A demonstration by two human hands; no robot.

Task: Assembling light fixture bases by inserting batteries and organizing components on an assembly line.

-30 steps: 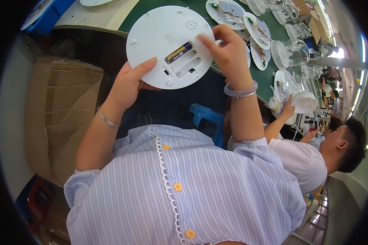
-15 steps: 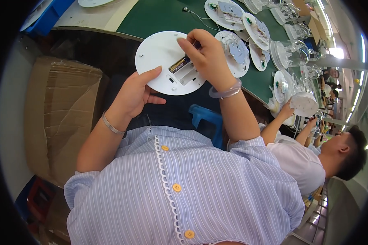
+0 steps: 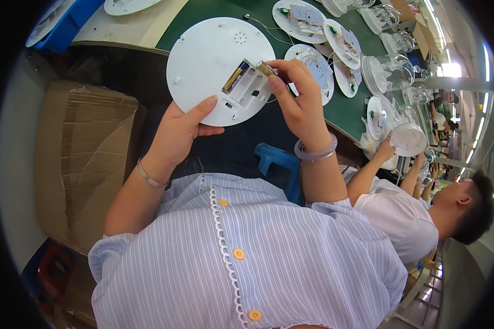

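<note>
The left hand (image 3: 178, 131) grips the white disc (image 3: 211, 60) by its near rim, thumb over the face and fingers curled beneath, holding it tilted up above the lap, just short of the tabletop (image 3: 214, 13) edge. The right hand (image 3: 299, 104) pinches a battery (image 3: 267, 68) between thumb and fingertips at the open bay (image 3: 247, 85) in the disc, where another battery (image 3: 236, 77) already lies in the far slot. To seat this one well, I'd say the spring end should go in first, then the other end pressed flat with the thumb while the left hand braces the disc from behind so it doesn't rock. A thin wire (image 3: 271, 33) trails off the disc's far side and could snag if the disc is swung about. Room is tight: more discs (image 3: 307, 60) crowd the green tabletop just to the right, a cardboard box (image 3: 77, 159) stands at the left knee, and a co-worker (image 3: 406, 219) works close on the right, so the free space is straight toward the body.
</note>
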